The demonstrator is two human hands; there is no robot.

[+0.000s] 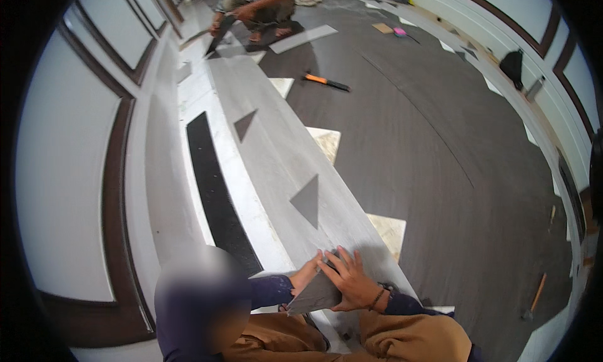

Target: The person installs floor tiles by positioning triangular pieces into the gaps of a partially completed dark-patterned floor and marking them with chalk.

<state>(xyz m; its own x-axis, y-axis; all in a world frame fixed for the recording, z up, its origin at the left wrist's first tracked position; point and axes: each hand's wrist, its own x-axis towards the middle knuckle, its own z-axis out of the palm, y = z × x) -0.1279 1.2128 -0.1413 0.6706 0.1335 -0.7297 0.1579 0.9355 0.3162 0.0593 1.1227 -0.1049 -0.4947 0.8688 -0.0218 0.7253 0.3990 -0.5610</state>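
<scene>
Low in front of me, my left hand point(308, 273) and my right hand point(353, 283) are both on a short grey floor plank piece point(314, 294), which is tilted above the laid boards. My left fingers close on its far side. The right hand grips across it from the right, fingers somewhat apart, with bands at the wrist. Under and ahead of my hands runs a light grey floor plank point(267, 151). Two grey triangular offcuts lie on it, one nearer point(308, 200) and one farther point(245, 124).
A black strip point(220, 192) lies left along the white-panelled wall point(69, 155). At the far end, a crouching person point(260, 7) holds a dark plank point(220, 35). An orange-and-black hammer point(326, 82) and another hammer point(536, 294) rest on the dark floor point(402, 129). A black bag point(512, 68) leans right.
</scene>
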